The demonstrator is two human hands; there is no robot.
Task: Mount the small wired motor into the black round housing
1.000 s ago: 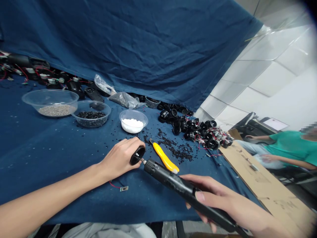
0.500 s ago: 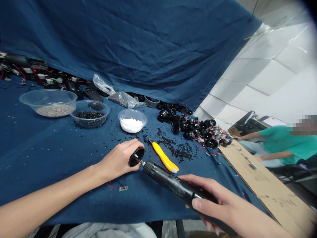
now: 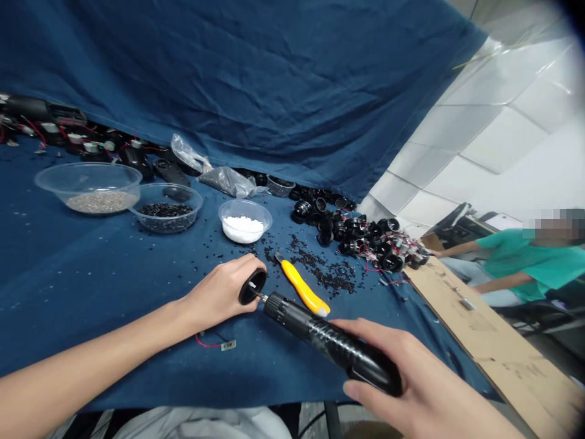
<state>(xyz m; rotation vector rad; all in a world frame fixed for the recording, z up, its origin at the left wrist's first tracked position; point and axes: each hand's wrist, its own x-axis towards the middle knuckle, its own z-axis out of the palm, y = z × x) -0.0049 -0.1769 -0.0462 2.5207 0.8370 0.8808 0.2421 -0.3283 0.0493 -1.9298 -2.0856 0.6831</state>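
My left hand (image 3: 223, 286) is closed around a black round cup-shaped plastic part (image 3: 253, 288), its hollow side facing right. A small white piece shows inside it. Below that hand, a little circuit board (image 3: 228, 346) on a red wire lies on the cloth. My right hand (image 3: 388, 360) is wrapped round the rear of a black electric screwdriver (image 3: 320, 335), thumb on the near side. The screwdriver's bit points left into the cup's opening; whether it touches a screw I cannot tell. Just beyond the screwdriver lies a yellow utility knife (image 3: 304, 286).
Clear bowls hold metal bits (image 3: 98, 201), black pieces (image 3: 165, 210) and white pieces (image 3: 243, 228). Black granules (image 3: 324, 268) are scattered near a pile of black parts (image 3: 351, 235). A cardboard strip (image 3: 493, 341) edges the right side; a person (image 3: 516, 259) in green sits beyond.
My right hand has shifted its grip back along the screwdriver, and its thumb has moved down and left. The cup and the screwdriver's bit stay almost in place.
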